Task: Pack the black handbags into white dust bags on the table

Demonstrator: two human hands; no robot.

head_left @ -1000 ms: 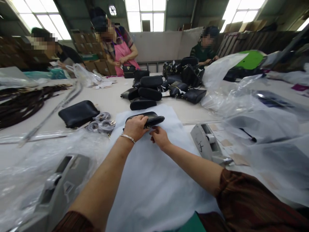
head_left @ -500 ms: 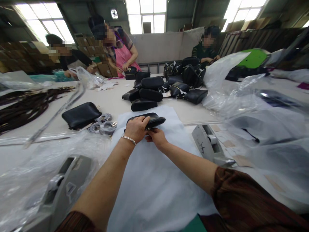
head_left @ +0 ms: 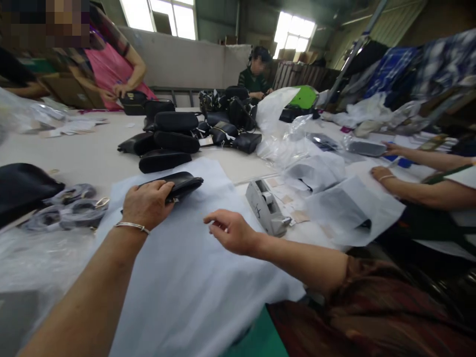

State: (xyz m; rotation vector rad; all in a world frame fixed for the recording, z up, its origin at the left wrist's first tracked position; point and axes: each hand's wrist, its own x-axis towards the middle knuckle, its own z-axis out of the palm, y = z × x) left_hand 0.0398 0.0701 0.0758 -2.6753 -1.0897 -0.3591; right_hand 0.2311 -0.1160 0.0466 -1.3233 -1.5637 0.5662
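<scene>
The left hand (head_left: 147,204) is closed over the near end of a flat black leather-look pouch (head_left: 184,182), pressing it down on a wide white non-woven sheet (head_left: 186,287) spread over the pale surface (head_left: 85,153). The right hand (head_left: 231,231) hovers near it above the sheet, fingers half-curled and loosely apart, holding nothing that shows. The pouch looks light and soft-sided. It probably gives under a squeeze yet keeps its shape, and its smooth skin may slide on the sheet. A hold across its full width, or along the firmer seamed edge, seems surest. A grey tape dispenser (head_left: 266,208) stands just off the sheet to the right, and a heap of similar black pouches (head_left: 169,141) lies well beyond. A co-worker's hand (head_left: 383,173) rests among clear plastic bags (head_left: 297,148) at the far right.
</scene>
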